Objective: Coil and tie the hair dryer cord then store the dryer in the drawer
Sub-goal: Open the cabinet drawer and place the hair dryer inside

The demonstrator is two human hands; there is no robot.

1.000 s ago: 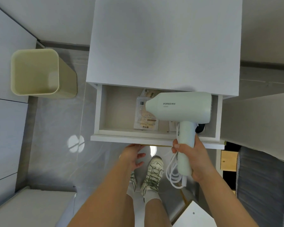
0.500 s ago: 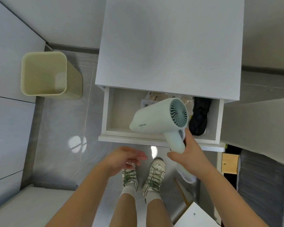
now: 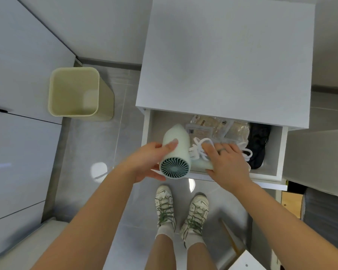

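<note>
- Stowage is nearing completion: the pale mint plastic hair dryer [image 3: 176, 151] is lying in the open white drawer [image 3: 279, 152], left portion, with its grille facing near.
- The white coiled cord [image 3: 198, 151] is sitting just right of the barrel; no tie is discernible.
- The left hand [image 3: 144, 162] is gripping the barrel; the right hand [image 3: 226, 162] is pressing flat-fingered on the cord.
- Releasing and closing are likely remaining.

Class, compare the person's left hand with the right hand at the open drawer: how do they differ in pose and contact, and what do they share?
The left hand curls round the hair dryer, thumb on top; the right hand lies flatter, fingers straight. The left hand touches the dryer's barrel; the right hand presses the coiled cord. The right hand wears a ring; the left hand shows none. Both are at the drawer.
</note>
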